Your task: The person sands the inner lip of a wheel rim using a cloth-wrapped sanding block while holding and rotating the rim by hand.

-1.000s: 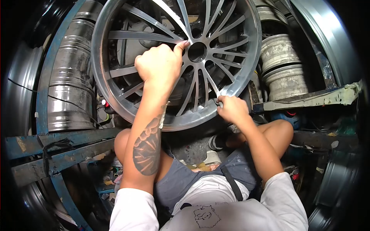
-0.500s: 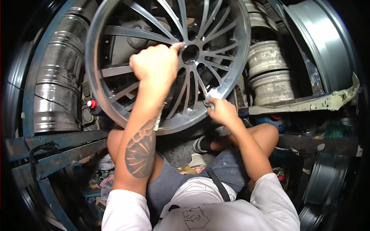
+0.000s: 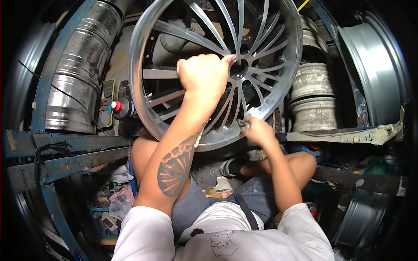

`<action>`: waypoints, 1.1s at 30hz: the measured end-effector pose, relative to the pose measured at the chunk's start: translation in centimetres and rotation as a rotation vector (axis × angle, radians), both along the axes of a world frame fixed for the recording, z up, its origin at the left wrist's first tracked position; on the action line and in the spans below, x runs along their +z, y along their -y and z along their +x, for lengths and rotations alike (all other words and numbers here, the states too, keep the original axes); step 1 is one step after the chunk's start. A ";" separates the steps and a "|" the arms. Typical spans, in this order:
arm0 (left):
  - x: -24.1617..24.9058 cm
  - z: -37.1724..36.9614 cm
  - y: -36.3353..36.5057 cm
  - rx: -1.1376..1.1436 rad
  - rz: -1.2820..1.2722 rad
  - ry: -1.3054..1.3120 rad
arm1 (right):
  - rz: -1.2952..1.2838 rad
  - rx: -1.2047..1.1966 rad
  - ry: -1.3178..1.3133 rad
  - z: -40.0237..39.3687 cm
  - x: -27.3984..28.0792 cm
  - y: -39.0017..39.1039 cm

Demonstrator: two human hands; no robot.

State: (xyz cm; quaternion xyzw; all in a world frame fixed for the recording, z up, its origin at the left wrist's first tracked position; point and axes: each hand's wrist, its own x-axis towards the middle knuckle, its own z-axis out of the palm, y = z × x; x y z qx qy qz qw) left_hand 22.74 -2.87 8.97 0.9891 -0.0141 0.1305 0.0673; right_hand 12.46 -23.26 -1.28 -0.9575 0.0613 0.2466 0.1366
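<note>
A large multi-spoke wheel rim in bare, shiny metal stands tilted in front of me, above my knees. My left hand is closed around its spokes, with the thumb lying close to the centre hole; the other fingertips are hidden behind. At the lower right of the wheel, my right hand is pinched at the inner edge of the outer lip, beside the spoke ends. Something small and dark grey shows at its fingertips, too blurred to name.
Stacked metal rims line the left side, and chalky rims stand on the right. A silver rim is at far right. Blue metal frame bars flank me. A dark bottle with a red cap sits left of the wheel.
The wheel and both hands appear further right in view, along with a shift of the whole scene. My right hand has moved slightly along the lip. The left keeps its hold.
</note>
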 end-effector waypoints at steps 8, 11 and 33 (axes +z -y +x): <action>-0.1 -0.2 0.0 -0.027 -0.033 0.023 | -0.095 0.062 0.044 -0.6 -0.5 -0.9; 0.3 0.1 -0.1 -0.029 -0.056 -0.024 | -0.156 0.139 -0.015 -2.3 1.2 -4.7; 0.0 0.9 -0.6 -0.018 -0.054 -0.040 | -0.148 0.083 0.052 -2.2 0.3 -2.5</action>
